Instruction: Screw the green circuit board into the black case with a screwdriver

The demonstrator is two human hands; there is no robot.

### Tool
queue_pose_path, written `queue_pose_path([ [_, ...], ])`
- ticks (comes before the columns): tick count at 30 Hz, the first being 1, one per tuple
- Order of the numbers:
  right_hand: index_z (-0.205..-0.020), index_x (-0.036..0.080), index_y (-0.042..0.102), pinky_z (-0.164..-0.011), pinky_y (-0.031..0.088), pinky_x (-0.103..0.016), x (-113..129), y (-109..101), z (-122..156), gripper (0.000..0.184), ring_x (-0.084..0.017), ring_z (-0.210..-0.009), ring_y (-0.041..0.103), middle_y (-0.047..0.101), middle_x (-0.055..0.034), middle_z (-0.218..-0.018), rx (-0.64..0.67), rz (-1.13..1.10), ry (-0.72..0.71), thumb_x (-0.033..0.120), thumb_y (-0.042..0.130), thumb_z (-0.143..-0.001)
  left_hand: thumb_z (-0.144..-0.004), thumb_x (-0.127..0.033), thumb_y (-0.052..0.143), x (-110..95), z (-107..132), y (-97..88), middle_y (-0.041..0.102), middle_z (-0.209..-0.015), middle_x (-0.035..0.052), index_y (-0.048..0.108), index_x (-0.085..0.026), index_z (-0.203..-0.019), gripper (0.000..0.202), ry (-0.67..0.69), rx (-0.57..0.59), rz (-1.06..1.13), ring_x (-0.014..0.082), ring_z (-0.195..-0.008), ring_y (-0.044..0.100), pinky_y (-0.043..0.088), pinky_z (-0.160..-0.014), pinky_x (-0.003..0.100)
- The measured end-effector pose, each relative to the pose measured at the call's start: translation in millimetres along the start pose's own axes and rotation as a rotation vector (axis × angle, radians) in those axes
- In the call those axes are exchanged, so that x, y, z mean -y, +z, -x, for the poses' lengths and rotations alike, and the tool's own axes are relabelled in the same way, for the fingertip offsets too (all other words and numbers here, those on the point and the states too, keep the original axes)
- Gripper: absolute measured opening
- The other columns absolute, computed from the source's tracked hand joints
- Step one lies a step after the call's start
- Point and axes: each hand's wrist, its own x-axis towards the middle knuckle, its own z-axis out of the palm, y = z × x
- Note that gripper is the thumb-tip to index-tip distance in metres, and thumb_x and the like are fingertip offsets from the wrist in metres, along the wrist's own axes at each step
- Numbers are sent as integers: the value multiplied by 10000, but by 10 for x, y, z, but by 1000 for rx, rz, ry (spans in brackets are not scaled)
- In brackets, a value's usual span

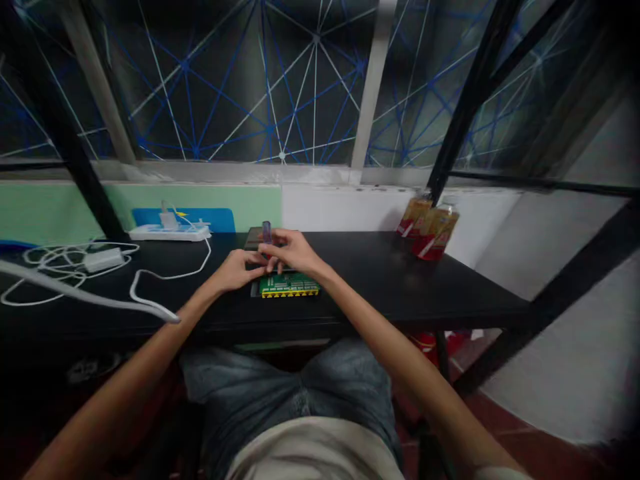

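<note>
A green circuit board (290, 285) with yellow edge connectors lies near the front of the black desk (380, 280). My right hand (293, 251) is closed around a small screwdriver with a purple handle (267, 233), held upright over the board's far edge. Beside it my left hand (239, 270) rests on the board's left end, its fingers curled and pressing there. A dark flat object (253, 237) lies just behind the hands, mostly hidden.
A white power strip (169, 232) with a plugged charger sits at the back left, with white cables (65, 267) coiled over the desk's left side. Red and gold drink cans (430, 230) stand at the back right. Black frame bars cross the window.
</note>
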Motion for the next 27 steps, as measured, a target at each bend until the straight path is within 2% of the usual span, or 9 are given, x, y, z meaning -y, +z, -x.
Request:
queue_pose_path([
  [4,-1100,127,587,-386,465,-199,2,-8,18,418,-116,-504,654,639,-11,-776,35,13,4,404,686,-804,-794,-402,669,-38,-15,24,778,-874,74,783,-156,-845,276,-18,-26,-4,253,-856,711,494,-822,332],
  [9,-1045,143,599,-380,441,-195,-5,-25,14,361,-110,-523,656,667,-39,-846,33,22,9,411,670,-814,-812,-381,654,-59,-12,13,779,-928,60,784,-177,-889,254,7,-10,-2,251,-909,708,485,-862,339],
  [16,-1085,149,588,-399,449,-195,-21,-28,4,394,-102,-531,650,677,-49,-892,12,44,23,422,672,-813,-799,-376,672,-44,-20,20,776,-876,65,781,-169,-834,237,-9,-46,18,240,-854,705,496,-849,342],
  [22,-1086,156,590,-395,437,-191,-21,-21,7,397,-96,-521,638,675,-48,-890,4,49,21,437,670,-817,-814,-378,654,-51,-13,11,775,-935,70,784,-181,-874,244,9,-28,23,247,-911,699,484,-901,367],
  [27,-1095,157,587,-400,437,-182,-15,-20,3,422,-88,-530,633,669,-42,-889,-5,58,35,461,664,-811,-800,-380,670,-49,-18,25,776,-915,70,784,-179,-865,240,4,-72,5,246,-891,706,495,-871,356],
])
